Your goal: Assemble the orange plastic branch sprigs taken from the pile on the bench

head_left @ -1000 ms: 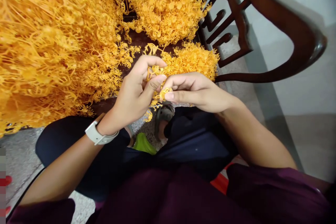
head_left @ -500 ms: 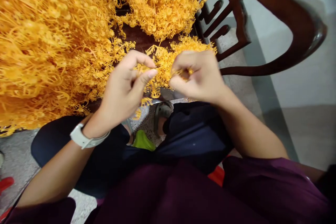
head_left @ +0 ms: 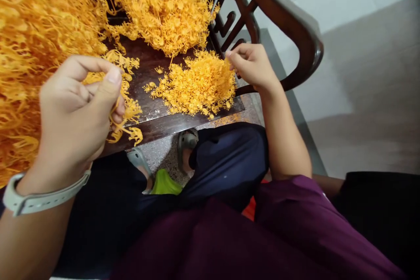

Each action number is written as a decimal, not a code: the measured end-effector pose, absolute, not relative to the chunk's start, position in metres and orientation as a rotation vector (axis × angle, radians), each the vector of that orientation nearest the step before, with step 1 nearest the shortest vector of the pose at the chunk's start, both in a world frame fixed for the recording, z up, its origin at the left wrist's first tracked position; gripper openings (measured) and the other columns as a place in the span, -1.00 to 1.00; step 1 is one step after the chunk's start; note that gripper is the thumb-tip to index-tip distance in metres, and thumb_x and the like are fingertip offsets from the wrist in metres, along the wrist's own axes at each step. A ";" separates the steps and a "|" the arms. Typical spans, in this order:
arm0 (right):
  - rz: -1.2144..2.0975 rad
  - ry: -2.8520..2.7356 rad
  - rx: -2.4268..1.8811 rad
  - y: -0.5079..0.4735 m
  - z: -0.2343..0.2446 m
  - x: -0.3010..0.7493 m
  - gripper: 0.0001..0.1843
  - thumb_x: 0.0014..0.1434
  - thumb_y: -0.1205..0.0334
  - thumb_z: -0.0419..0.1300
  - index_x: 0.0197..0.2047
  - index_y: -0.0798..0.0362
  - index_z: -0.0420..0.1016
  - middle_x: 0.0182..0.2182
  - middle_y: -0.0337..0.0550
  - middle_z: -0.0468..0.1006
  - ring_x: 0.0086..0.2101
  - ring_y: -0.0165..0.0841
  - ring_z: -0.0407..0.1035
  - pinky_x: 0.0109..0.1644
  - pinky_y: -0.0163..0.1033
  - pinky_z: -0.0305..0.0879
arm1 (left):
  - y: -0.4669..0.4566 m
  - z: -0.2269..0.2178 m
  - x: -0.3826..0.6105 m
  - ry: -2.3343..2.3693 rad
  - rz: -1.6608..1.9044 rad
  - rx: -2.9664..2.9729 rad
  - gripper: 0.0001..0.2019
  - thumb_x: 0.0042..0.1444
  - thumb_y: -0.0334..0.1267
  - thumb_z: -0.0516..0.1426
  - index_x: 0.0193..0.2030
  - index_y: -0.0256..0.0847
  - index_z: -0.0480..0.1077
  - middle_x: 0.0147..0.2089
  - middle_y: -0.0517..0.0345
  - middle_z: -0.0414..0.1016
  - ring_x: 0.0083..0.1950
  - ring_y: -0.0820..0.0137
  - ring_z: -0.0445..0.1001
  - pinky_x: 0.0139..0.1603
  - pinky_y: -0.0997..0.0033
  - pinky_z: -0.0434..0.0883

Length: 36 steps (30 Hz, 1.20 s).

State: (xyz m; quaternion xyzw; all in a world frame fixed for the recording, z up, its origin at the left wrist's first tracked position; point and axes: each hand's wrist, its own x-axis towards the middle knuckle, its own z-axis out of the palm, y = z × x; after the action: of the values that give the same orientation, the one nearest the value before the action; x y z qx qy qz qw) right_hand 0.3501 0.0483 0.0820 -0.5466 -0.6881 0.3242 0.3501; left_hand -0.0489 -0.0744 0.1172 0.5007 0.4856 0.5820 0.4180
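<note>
My left hand [head_left: 74, 109], a pale watch strap on its wrist, is closed with thumb and forefinger together. A yellow plastic flower sprig [head_left: 134, 133] hangs from its curled fingers, above the table's front edge. My right hand [head_left: 255, 66] is at the right side of a small pile of loose yellow plastic flower pieces [head_left: 197, 83]. Its thumb and forefinger are pinched; what lies between them, if anything, is too small to make out. Behind my left hand rises a big heap of yellow sprigs [head_left: 42, 22].
Another yellow bunch [head_left: 173, 13] lies farther back on the dark wooden seat [head_left: 147, 65]. A curved wooden armrest [head_left: 288, 13] borders the right side. Below the front edge are my feet in sandals [head_left: 187, 142] and something lime green [head_left: 166, 182].
My hands have moved apart: the left one left and nearer the camera with the sprig, the right one to the pile's right side. The view has shifted, uncovering the small pile.
</note>
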 end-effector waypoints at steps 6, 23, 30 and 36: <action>0.837 -1.774 -1.510 0.051 0.078 0.352 -0.54 0.35 -0.10 0.48 -0.41 -0.07 0.43 -0.65 -0.40 0.27 -0.46 -0.42 0.02 -0.33 -0.13 -0.13 | -0.070 0.115 -0.046 1.196 1.439 1.157 -0.88 0.27 -0.39 0.46 -0.16 -0.17 0.64 -0.57 0.32 0.43 -0.57 0.51 0.29 -0.68 0.39 0.02; 0.814 -1.642 -1.259 0.049 0.074 0.339 -0.66 0.32 -0.02 0.53 -0.30 -0.04 0.55 -0.56 -0.31 0.49 -0.42 -0.40 0.07 -0.28 -0.12 -0.07 | -0.072 0.097 -0.050 0.805 1.208 1.059 -0.42 0.11 -0.39 0.55 0.25 -0.11 0.57 -0.24 0.14 0.64 -0.33 0.41 0.56 -0.40 0.38 0.54; 1.204 -1.883 -1.012 -0.009 0.124 0.254 -0.49 0.42 -0.27 0.38 -0.25 0.04 0.63 -0.35 -0.13 0.61 -0.35 -0.38 0.38 -0.25 -0.16 0.20 | -0.076 0.099 -0.042 0.750 1.135 1.162 -0.39 0.14 -0.28 0.56 0.28 -0.03 0.49 -0.17 0.16 0.62 -0.23 0.38 0.63 -0.20 0.35 0.66; 1.571 -1.912 -0.734 -0.048 0.132 0.204 -0.49 0.45 -0.24 0.37 -0.21 0.08 0.58 -0.42 -0.32 0.41 -0.37 -0.46 0.23 -0.29 -0.28 0.12 | -0.080 0.107 -0.034 0.754 1.131 1.239 -0.45 0.18 -0.26 0.54 0.26 0.04 0.53 -0.18 0.20 0.63 -0.27 0.41 0.60 -0.27 0.43 0.60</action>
State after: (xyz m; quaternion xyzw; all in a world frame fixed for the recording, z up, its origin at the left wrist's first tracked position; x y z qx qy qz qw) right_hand 0.2039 -0.0483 0.1318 -0.2733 -0.7118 0.5850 0.2765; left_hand -0.0340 -0.0804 0.1067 0.5358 0.3259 0.4893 0.6061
